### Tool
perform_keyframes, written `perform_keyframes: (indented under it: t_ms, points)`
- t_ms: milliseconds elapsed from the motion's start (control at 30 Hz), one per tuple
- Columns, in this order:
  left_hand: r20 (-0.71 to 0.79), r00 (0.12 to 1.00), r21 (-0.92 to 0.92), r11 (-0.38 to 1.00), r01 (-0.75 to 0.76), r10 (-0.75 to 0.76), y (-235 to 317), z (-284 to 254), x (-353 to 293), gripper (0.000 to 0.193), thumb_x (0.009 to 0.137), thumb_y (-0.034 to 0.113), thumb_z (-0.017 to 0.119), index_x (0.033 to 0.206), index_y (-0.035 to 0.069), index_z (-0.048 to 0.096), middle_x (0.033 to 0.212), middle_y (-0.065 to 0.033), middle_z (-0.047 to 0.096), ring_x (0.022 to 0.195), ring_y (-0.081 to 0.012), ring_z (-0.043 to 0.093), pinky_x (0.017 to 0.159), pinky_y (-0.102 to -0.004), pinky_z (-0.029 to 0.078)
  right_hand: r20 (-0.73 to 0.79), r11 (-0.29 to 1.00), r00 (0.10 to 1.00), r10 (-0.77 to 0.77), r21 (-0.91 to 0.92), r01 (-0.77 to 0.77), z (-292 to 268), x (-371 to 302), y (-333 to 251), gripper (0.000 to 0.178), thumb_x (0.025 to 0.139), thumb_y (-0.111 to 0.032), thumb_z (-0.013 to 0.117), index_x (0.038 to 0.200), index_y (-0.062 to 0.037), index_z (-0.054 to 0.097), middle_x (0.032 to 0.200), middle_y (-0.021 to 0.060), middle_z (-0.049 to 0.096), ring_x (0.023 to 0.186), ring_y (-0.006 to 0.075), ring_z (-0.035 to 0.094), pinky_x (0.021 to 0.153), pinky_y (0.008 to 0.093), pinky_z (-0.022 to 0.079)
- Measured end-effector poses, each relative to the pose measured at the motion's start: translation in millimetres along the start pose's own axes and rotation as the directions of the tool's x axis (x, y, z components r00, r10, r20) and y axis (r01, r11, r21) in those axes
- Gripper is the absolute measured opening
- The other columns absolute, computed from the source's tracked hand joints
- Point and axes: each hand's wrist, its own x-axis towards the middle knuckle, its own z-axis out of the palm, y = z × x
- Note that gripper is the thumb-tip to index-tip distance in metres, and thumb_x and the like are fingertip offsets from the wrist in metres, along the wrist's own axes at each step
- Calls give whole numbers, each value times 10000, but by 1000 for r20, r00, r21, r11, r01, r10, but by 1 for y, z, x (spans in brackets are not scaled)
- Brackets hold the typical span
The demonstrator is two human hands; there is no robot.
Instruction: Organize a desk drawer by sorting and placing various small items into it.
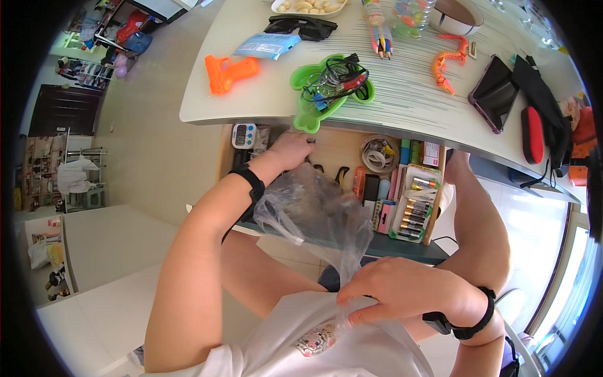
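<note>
My right hand point(396, 292) pinches the gathered end of a clear plastic bag point(314, 204) near my lap. The bag spreads over the front of an open drawer point(333, 146) under the tabletop. Inside that drawer, at its left back part, is my left hand point(292, 149). Its fingertips point down and away, mostly out of sight, so what they hold is hidden. A white timer point(244, 136) with blue buttons lies left of this hand. To the right are a roll of clear tape point(379, 154), an orange tube point(358, 182) and a tray of batteries point(414, 210).
On the tabletop point(251, 103) above the drawer sit a green tray point(308, 75) of cables, an orange toy gun point(229, 73), a blue packet point(267, 46), sunglasses point(301, 27), an orange jointed toy point(445, 63), a phone point(494, 94) and a red case point(532, 134).
</note>
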Motion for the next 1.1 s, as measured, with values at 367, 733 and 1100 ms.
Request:
perform_keyframes:
  t_ms: [367, 733, 1100]
  points:
    - [-578, 805, -412, 899, -151, -130, 15, -89, -93, 189, 652, 127, 656, 809, 113, 551, 877, -48, 538, 869, -253, 498, 749, -339, 426, -550, 714, 816, 177, 643, 279, -9, 2, -3, 181, 918, -149, 434, 1018, -5, 478, 1024, 92, 564, 926, 131, 535, 814, 268, 427]
    - [-765, 639, -384, 740, -552, 79, 85, -126, -128, 534, 628, 7, 685, 1114, 98, 482, 1017, -111, 558, 872, -279, 581, 701, -324, 490, -550, 576, 799, 244, 745, 338, -15, -1, -13, 181, 846, -123, 410, 1014, -77, 460, 1201, 81, 488, 679, 101, 534, 625, 208, 403]
    - [-593, 796, -354, 927, -126, -118, 68, -95, -129, 566, 669, 202, 696, 1171, 78, 467, 1168, -119, 464, 1060, -306, 464, 866, -364, 401, -665, 671, 736, 129, 605, 429, -21, -7, -14, 293, 836, -87, 512, 1120, -43, 451, 1134, 93, 540, 950, 83, 498, 828, 214, 366]
